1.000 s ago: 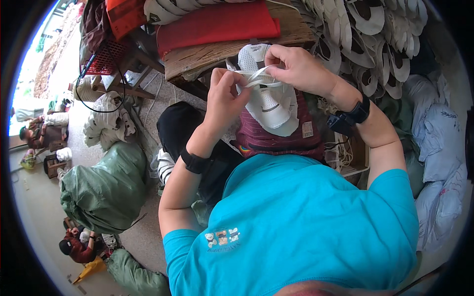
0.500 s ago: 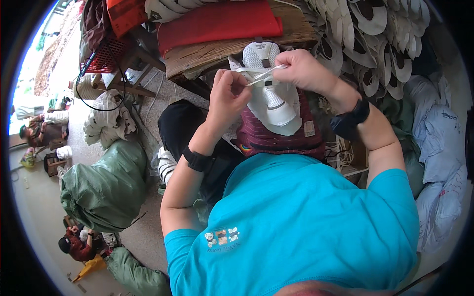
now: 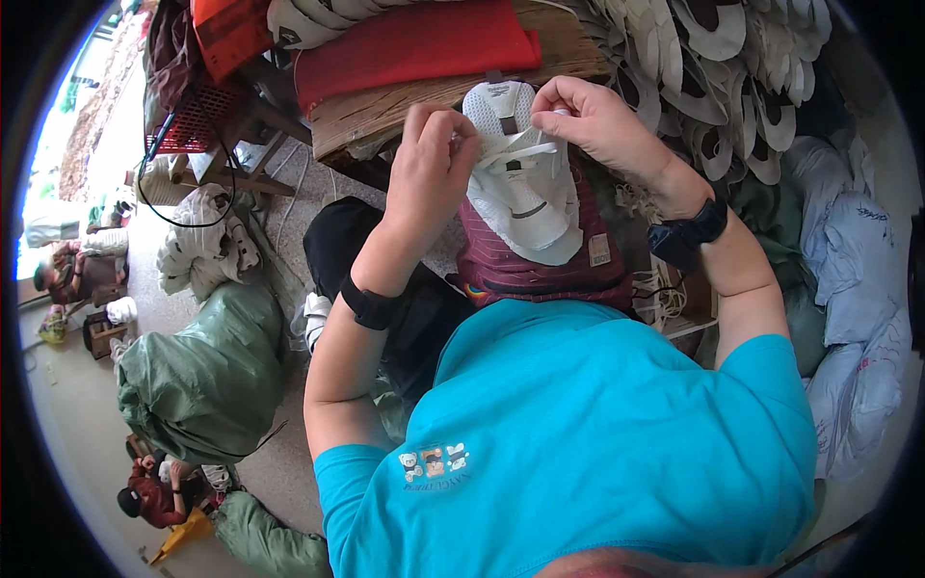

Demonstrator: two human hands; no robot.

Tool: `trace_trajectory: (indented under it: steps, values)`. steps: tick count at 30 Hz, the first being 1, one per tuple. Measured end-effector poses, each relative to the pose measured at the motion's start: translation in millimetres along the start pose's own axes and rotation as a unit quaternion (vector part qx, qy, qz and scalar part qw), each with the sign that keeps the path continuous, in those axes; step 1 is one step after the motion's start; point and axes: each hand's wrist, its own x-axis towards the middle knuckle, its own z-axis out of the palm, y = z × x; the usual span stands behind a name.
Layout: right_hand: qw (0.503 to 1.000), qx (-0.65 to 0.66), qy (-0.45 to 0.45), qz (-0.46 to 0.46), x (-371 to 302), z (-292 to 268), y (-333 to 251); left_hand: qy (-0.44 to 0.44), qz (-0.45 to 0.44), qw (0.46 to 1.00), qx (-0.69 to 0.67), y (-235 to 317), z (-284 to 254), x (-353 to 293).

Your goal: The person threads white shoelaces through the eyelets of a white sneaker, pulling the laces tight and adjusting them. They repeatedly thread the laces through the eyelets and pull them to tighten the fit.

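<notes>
A white shoe upper (image 3: 528,214) with a mesh tongue (image 3: 496,98) lies across my lap on a maroon striped cloth (image 3: 496,252), against the edge of the wooden bench. White shoelace (image 3: 521,152) crosses over its throat in a loose loop or knot. My left hand (image 3: 434,159) is closed at the left of the tongue, fingertips pinched on the lace. On the other side, my right hand (image 3: 595,125) pinches the lace between thumb and forefinger. The lace ends are partly hidden by my fingers.
A red cloth roll (image 3: 414,56) rests on the wooden bench (image 3: 361,120). Many pale shoe pieces (image 3: 718,87) hang at the upper right. Pale sacks (image 3: 858,279) line the right side; a green sack (image 3: 207,371) stands at left. Other people (image 3: 159,491) sit farther left.
My hands have moved apart and slightly up, drawing the lace outward. The crossing of the lace now lies lower on the shoe upper, with a loop showing.
</notes>
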Motion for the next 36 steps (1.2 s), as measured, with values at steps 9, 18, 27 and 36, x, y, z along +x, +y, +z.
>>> trace_trajectory:
  steps: [9,18,27,36]
  values:
    - [0.980,0.196,0.030,0.030,-3,-31,0,0.105,-0.023,0.994,-0.031,-35,-30,-10]
    - [0.995,0.063,0.010,0.078,-32,-45,15,0.014,-0.081,0.997,-0.005,-35,-36,-37]
    - [0.940,-0.294,0.076,-0.158,-28,-28,34,-0.064,-0.180,0.925,-0.328,-47,-55,-37]
    - [0.953,0.156,0.221,0.135,-36,-79,53,0.170,-0.206,0.623,-0.735,-118,-112,-46]
